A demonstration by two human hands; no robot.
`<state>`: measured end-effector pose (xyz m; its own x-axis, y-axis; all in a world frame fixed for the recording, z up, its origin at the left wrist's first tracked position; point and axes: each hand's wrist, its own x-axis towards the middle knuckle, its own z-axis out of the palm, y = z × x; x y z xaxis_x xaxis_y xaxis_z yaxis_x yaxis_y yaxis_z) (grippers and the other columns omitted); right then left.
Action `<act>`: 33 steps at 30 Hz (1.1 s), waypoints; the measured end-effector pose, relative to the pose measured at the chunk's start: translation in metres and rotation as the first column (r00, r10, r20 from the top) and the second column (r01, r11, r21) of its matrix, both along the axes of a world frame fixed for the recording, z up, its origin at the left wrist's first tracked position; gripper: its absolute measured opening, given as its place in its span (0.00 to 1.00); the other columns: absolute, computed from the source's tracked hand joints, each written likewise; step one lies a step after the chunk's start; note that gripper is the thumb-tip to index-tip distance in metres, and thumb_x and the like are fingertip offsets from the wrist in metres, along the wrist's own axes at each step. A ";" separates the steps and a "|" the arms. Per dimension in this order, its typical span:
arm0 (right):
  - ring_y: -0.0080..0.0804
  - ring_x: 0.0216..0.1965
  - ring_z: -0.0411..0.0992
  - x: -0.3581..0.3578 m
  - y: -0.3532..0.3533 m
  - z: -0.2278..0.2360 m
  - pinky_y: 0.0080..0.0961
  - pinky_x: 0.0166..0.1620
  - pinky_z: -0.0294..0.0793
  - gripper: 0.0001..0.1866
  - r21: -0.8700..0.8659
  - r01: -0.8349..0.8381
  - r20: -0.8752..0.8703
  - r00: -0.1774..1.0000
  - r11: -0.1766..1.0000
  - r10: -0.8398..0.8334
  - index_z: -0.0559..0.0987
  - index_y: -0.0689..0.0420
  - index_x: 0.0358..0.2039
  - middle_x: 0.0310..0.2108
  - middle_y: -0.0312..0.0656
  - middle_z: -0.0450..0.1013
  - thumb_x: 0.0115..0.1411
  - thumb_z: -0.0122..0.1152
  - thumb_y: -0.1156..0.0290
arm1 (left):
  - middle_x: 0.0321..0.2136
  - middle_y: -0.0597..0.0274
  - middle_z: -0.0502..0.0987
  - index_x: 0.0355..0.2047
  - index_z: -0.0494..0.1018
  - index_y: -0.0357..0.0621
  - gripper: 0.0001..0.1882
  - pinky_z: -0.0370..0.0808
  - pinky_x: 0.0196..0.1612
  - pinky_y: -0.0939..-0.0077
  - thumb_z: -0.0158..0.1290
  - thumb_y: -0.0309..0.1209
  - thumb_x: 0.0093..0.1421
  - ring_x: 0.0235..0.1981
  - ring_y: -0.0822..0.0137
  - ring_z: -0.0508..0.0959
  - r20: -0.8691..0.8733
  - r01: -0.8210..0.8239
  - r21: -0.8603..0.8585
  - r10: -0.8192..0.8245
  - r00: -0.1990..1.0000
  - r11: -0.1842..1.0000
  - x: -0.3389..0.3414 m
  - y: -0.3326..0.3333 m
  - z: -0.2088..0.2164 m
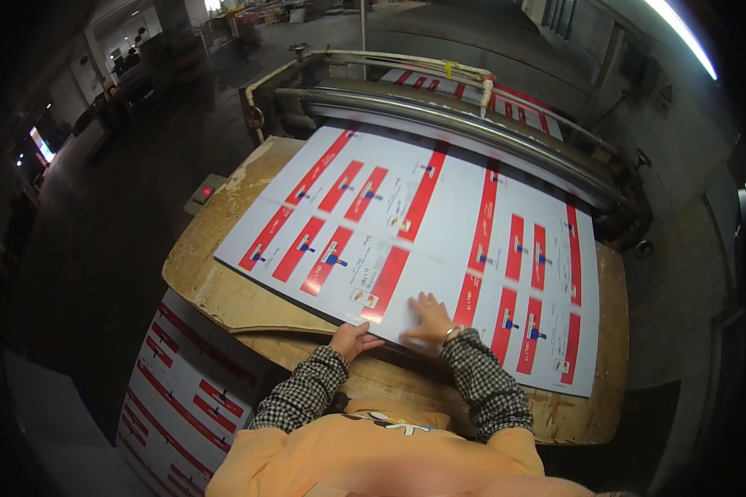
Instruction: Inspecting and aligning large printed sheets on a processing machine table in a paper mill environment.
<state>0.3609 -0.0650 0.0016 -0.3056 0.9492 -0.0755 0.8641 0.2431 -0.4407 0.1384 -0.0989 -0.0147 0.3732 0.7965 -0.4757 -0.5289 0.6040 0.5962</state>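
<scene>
A large white printed sheet (439, 257) with red bands and small blue figures lies on a worn wooden board. Its far end runs under the metal rollers. My left hand (352, 340) pinches the sheet's near edge, thumb by the top face and fingers at the rim; part of the fingers is hidden. Just right of it, my right hand (427, 320) rests on the sheet's surface near that same edge, fingers spread, holding nothing.
The roller machine (464, 128) spans the far side, framed by a pale pipe (373, 54). More printed sheet shows beyond it. A small box with a red light (208, 190) sits by the wooden board's (199, 269) left edge. Similar printed sheets (182, 389) lie lower left.
</scene>
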 end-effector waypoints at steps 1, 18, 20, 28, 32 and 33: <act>0.50 0.58 0.50 -0.002 -0.015 -0.002 0.40 0.57 0.54 0.35 0.027 -0.119 0.205 0.973 0.993 0.111 0.71 0.60 0.44 0.56 0.53 0.55 0.36 0.65 0.53 | 0.42 0.48 0.67 0.46 0.57 0.29 0.17 0.74 0.43 0.59 0.41 0.26 0.58 0.41 0.54 0.72 -0.017 -0.006 0.020 0.006 1.000 1.000 0.000 -0.001 0.000; 0.41 0.43 0.70 0.019 -0.027 0.064 0.25 0.47 0.68 0.18 -0.097 -0.101 -0.348 0.935 0.990 0.061 0.75 0.65 0.35 0.42 0.50 0.70 0.43 0.55 0.68 | 0.43 0.44 0.68 0.48 0.59 0.31 0.18 0.69 0.48 0.52 0.32 0.24 0.57 0.44 0.51 0.71 -0.120 -0.044 -0.046 0.038 0.992 0.998 0.006 -0.002 0.004; 0.42 0.45 0.68 0.016 -0.029 0.051 0.24 0.48 0.67 0.19 -0.210 -0.070 -0.343 0.939 0.975 -0.006 0.75 0.64 0.35 0.45 0.52 0.68 0.42 0.56 0.67 | 0.43 0.42 0.67 0.48 0.56 0.30 0.18 0.71 0.45 0.53 0.31 0.23 0.57 0.42 0.50 0.71 -0.067 -0.013 -0.050 0.010 0.998 0.999 0.003 0.001 0.000; 0.40 0.45 0.67 0.024 0.017 0.014 0.26 0.49 0.65 0.21 -0.243 -0.103 -0.293 0.956 0.965 0.029 0.76 0.63 0.36 0.44 0.48 0.69 0.42 0.54 0.64 | 0.41 0.46 0.68 0.46 0.57 0.29 0.16 0.74 0.42 0.58 0.37 0.27 0.60 0.41 0.51 0.72 -0.069 -0.025 -0.041 0.022 0.997 0.999 0.002 0.002 -0.008; 0.44 0.52 0.60 0.012 0.036 0.009 0.28 0.54 0.59 0.26 -0.055 0.130 -0.142 0.980 0.990 -0.137 0.73 0.62 0.41 0.48 0.49 0.65 0.41 0.60 0.59 | 0.43 0.48 0.66 0.47 0.56 0.30 0.17 0.74 0.43 0.59 0.39 0.28 0.60 0.41 0.53 0.72 -0.034 0.010 0.003 -0.010 0.999 1.000 0.003 0.002 0.000; 0.45 0.55 0.56 0.007 0.032 0.009 0.29 0.56 0.56 0.31 -0.152 0.137 -0.039 0.989 0.979 -0.144 0.70 0.62 0.45 0.50 0.51 0.63 0.41 0.62 0.59 | 0.43 0.48 0.66 0.47 0.56 0.30 0.17 0.74 0.43 0.59 0.39 0.28 0.60 0.41 0.53 0.72 -0.048 -0.022 0.019 0.023 0.999 1.000 0.003 0.002 0.000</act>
